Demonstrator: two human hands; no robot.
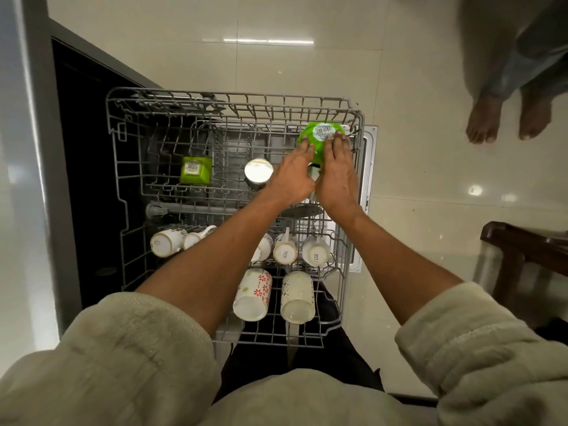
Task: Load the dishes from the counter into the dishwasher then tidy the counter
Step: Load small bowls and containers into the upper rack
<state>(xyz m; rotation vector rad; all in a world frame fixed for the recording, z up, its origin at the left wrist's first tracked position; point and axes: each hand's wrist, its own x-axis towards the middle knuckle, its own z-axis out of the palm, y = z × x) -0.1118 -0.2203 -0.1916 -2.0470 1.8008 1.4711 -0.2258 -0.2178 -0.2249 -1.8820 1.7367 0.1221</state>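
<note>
Green bowl point(319, 139) sat inverted at rack point(233, 101) far-right corner, just beyond both hands. Left hand point(292, 176) and right hand point(336, 173) cupped its sides, equally near.

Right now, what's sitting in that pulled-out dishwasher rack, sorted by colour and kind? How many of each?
Green bowls, upside down: 2, a round one held by both hands, left hand and right hand, and a square one.
Steel cup: 1.
Small white cups along the front row: 5 showing, e.g..
Tall patterned mugs: 2.
Total: 10; the arms may hide more.
</note>
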